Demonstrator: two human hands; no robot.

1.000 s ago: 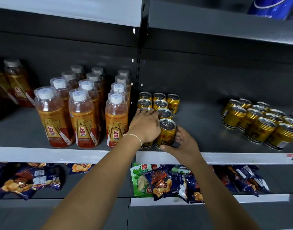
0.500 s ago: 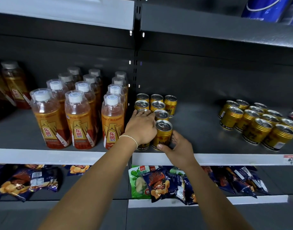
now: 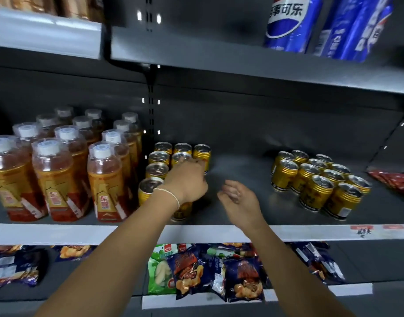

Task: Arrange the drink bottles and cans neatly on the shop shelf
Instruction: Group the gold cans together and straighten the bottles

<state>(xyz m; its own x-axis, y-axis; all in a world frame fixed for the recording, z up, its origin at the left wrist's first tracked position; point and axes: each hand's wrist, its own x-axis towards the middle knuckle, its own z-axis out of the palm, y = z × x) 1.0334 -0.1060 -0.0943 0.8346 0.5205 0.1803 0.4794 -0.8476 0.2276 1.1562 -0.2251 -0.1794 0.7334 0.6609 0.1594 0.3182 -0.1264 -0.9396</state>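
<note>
Two can clusters share the shelf: your left hand covers the front can of the left cluster, its grip hidden so I cannot tell, and your right hand hangs empty and slack, so square that can into its column before fetching the right cluster.

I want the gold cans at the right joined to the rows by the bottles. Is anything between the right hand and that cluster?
Nothing visible. Only bare grey shelf lies between the right hand and the cluster of gold cans; the red packets lie beyond it, farther right.
</note>
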